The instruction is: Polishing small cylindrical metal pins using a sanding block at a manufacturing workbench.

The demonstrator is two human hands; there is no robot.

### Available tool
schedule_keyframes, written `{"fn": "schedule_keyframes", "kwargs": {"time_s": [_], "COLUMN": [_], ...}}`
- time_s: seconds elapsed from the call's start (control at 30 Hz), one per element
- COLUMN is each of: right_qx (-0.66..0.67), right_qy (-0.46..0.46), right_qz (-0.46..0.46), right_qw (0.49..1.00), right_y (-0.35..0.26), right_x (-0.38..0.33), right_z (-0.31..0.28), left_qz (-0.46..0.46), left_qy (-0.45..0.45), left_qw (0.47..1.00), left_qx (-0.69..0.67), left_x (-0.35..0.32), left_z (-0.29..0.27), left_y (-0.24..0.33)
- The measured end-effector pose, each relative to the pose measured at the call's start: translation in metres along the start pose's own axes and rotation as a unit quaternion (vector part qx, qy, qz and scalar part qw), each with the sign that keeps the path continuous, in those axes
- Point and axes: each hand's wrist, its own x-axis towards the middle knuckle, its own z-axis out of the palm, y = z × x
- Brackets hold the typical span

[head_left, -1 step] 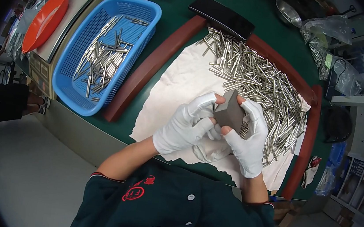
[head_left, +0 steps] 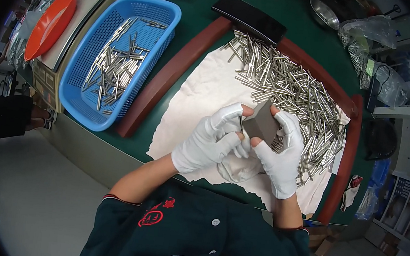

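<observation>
On cloth (head_left: 193, 97), far right: heap of pins (head_left: 294, 87). At its near left: right hand (head_left: 281, 158) grasps grey block (head_left: 264, 124) between thumb and fingers; left hand (head_left: 208, 141) pinches single pin (head_left: 241, 124). Block has just shifted slightly right; pin now shows just beside it, seemingly out of contact.

There are two gloved hands (head_left: 284, 154), one grey block (head_left: 262, 123), one pale cloth (head_left: 187, 111) and three red-brown rails (head_left: 178, 72). One blue basket (head_left: 159, 56), one orange dish (head_left: 52, 24), one metal bowl (head_left: 325, 14) and one flat black device (head_left: 250, 20) also count singly. The metal pins (head_left: 294, 87) overlap too densely to number.
</observation>
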Motion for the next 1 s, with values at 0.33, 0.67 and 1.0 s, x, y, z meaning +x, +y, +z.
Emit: {"fn": "schedule_keyframes", "kwargs": {"time_s": [0.33,0.67,1.0], "right_qx": [0.079,0.05,0.041], "right_qy": [0.011,-0.038,-0.033], "right_qz": [0.074,0.016,0.003], "right_qw": [0.994,0.998,0.999], "right_y": [0.003,-0.001,0.006], "right_x": [0.002,-0.001,0.002], "right_z": [0.0,0.0,-0.003], "left_qz": [-0.194,-0.164,-0.117], "left_qy": [-0.008,-0.014,-0.045], "left_qw": [0.963,0.98,0.991], "left_qx": [-0.187,-0.112,-0.05], "left_x": [0.011,0.004,0.005], "left_z": [-0.008,0.0,-0.003], "left_y": [0.006,-0.002,0.001]}}
